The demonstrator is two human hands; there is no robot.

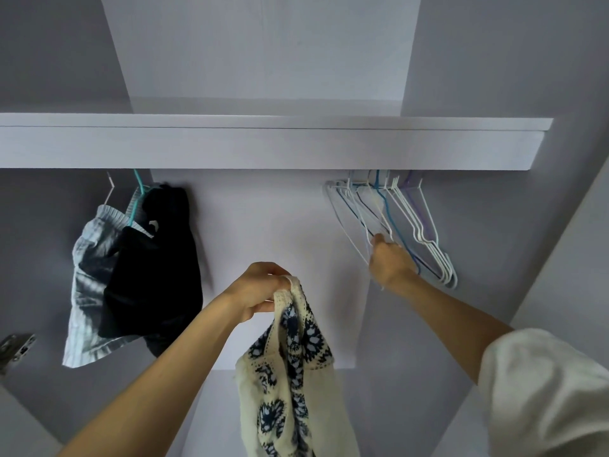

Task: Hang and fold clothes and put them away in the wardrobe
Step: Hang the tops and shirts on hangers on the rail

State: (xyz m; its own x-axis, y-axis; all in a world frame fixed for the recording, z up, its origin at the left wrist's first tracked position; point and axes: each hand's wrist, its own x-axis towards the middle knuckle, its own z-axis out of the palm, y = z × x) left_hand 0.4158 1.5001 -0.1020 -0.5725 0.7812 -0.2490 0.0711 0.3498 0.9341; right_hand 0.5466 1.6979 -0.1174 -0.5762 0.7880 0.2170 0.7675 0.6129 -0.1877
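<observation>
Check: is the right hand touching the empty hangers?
Touching. The head view shows the right hand with fingers curled around the lower wires of the empty hangers.

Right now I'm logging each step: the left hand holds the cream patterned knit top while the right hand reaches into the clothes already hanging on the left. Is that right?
Not quite. The head view shows the right hand reaching into the bunch of empty hangers on the right, not the hung clothes. The left hand does hold the knit top.

White wardrobe shelf (263, 140), bare wire hangers (425, 225) hanging beneath right, clothed hangers (131, 258) left
</observation>
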